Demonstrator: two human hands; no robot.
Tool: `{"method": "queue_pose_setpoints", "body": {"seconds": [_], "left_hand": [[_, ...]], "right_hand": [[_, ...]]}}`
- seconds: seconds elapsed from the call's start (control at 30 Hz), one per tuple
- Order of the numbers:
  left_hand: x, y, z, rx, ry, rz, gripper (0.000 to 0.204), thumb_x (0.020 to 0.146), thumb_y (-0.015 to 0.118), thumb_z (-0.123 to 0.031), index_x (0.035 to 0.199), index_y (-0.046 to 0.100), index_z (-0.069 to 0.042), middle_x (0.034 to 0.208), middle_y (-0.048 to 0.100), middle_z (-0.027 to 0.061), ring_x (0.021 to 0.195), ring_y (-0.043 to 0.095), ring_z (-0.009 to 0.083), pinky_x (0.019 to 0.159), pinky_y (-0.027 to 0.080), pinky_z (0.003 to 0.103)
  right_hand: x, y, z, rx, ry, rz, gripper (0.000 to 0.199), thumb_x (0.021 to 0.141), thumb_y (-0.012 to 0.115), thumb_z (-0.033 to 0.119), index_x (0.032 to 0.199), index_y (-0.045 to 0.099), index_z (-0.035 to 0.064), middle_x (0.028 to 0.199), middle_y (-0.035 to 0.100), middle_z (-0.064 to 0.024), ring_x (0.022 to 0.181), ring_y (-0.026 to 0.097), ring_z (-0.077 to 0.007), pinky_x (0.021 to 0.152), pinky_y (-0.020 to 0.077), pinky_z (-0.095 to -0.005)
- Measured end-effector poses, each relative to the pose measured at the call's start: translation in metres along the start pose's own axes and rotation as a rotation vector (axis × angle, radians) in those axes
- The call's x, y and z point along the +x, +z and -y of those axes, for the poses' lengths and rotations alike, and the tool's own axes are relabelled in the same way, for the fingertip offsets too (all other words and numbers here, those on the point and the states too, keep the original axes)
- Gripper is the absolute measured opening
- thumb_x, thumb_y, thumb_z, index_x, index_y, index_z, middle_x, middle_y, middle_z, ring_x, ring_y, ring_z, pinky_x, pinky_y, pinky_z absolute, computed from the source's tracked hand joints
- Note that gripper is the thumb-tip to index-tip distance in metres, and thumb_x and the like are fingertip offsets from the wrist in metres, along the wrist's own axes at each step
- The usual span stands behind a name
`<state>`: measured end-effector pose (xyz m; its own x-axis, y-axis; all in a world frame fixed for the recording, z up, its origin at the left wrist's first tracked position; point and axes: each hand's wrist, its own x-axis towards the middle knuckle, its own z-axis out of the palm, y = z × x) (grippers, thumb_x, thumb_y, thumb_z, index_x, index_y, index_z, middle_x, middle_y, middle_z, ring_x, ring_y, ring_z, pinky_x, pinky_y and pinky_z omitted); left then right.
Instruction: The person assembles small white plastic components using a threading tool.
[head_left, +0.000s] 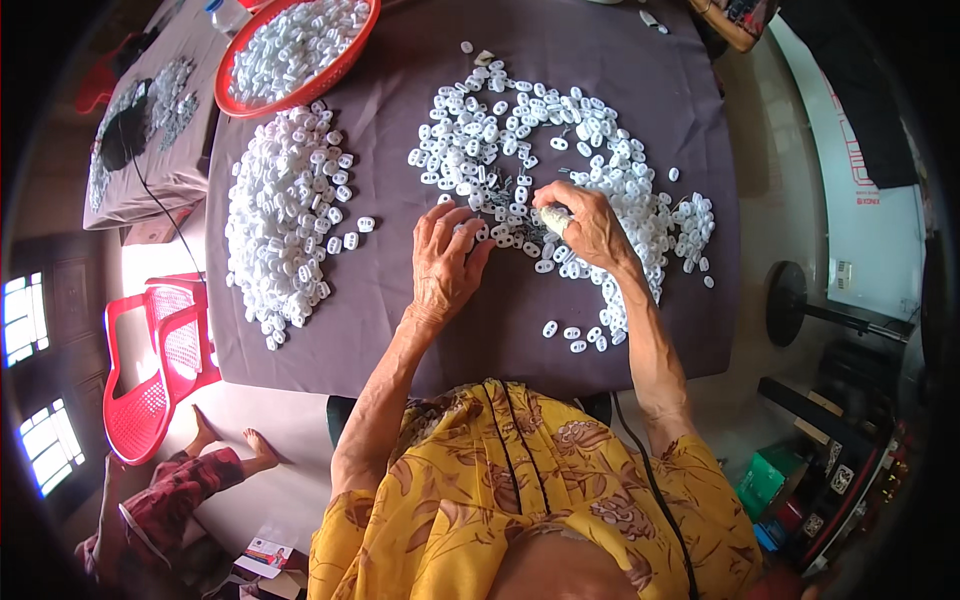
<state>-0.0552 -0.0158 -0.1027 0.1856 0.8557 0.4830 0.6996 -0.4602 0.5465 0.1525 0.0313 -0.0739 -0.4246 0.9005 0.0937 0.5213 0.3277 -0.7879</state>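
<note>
My left hand rests at the near edge of a spread of small white oval plastic pieces, each with two dark holes. Its fingers are curled toward the thumb, with white pieces at the fingertips; whether one is pinched is hard to see. Opposite it, my right hand is closed, fingers bent over the same spread, and what they hold is hidden. A pale wrapping covers one of its digits. Thin grey metal bits lie among the pieces between my hands.
A tall heap of white pieces covers the table's left side. Behind it stands a red basin full of them. A red plastic chair is at the left; another person's bare foot is near it. Another person's arm shows at the far right.
</note>
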Motion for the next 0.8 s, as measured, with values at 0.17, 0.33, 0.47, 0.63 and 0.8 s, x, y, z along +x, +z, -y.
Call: {"method": "queue_pose_setpoints", "body": {"seconds": [0.17,0.33,0.47,0.63,0.8], "left_hand": [[-0.009,-0.002,-0.004,0.018,-0.069,-0.067,0.024,0.067,0.069,-0.005,0.089,0.060,-0.006,0.095,0.057,0.0083,0.095,0.052,0.0287,0.080,0.043,0.039],[-0.008,0.004,-0.005,0.020,-0.045,-0.083,0.021,0.067,0.068,-0.004,0.086,0.060,-0.006,0.086,0.057,0.0069,0.087,0.052,0.0267,0.075,0.042,0.037],[-0.008,0.000,-0.008,0.075,-0.107,-0.079,0.019,0.068,0.068,-0.006,0.085,0.061,-0.007,0.085,0.056,0.0062,0.084,0.051,0.0256,0.074,0.040,0.036],[-0.001,0.001,-0.015,0.148,-0.154,-0.018,0.023,0.067,0.070,-0.011,0.088,0.062,-0.007,0.090,0.053,0.0065,0.088,0.048,0.0254,0.076,0.037,0.037],[0.002,0.004,-0.018,0.161,-0.133,-0.011,0.024,0.067,0.070,-0.013,0.088,0.062,-0.008,0.093,0.052,0.0061,0.090,0.048,0.0255,0.076,0.037,0.038]], "right_hand": [[-0.003,-0.006,-0.003,-0.018,0.076,-0.050,0.009,0.076,0.054,0.000,0.085,0.055,0.0017,0.083,0.064,-0.0090,0.078,0.062,-0.0236,0.069,0.0470,-0.0320],[0.003,-0.003,0.005,-0.071,0.097,-0.056,0.011,0.074,0.054,-0.001,0.084,0.056,0.0028,0.078,0.063,-0.0110,0.073,0.061,-0.0246,0.065,0.0457,-0.0326],[0.005,-0.001,-0.001,-0.094,0.040,-0.096,0.013,0.071,0.052,-0.004,0.082,0.052,0.0008,0.074,0.060,-0.0144,0.068,0.059,-0.0302,0.061,0.0457,-0.0371],[0.006,-0.002,-0.001,-0.067,0.051,-0.111,0.012,0.072,0.051,-0.003,0.082,0.053,0.0012,0.074,0.061,-0.0141,0.068,0.060,-0.0301,0.061,0.0463,-0.0364],[0.006,-0.002,0.000,-0.054,0.073,-0.097,0.011,0.072,0.051,-0.003,0.082,0.053,0.0014,0.073,0.061,-0.0142,0.067,0.060,-0.0306,0.061,0.0461,-0.0367]]}}
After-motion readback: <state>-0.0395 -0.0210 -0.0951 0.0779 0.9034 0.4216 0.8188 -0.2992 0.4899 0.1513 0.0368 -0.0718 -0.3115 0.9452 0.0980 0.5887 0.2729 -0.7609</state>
